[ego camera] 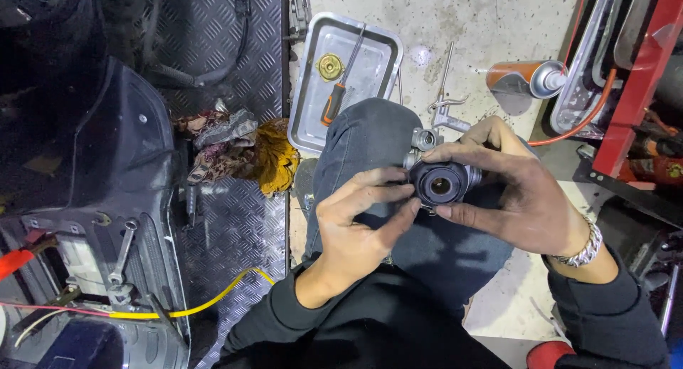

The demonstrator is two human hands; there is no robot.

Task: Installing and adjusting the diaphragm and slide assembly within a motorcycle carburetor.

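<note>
Above the person's knee (370, 138), both hands are gripping a small metal carburetor (440, 175): the right hand (516, 194) is clasping its body, the left hand (363, 223) is pinching its black round mouth. It looks rigid, dense, probably greasy; the cast body seems the safest hold.

Metal tray (310, 91) with screwdriver (336, 98), spray can (523, 77), rags (238, 148).

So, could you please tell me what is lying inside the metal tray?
In the tray: a round brass cap and an orange-handled screwdriver. Its near corner is hidden behind the knee.
</note>
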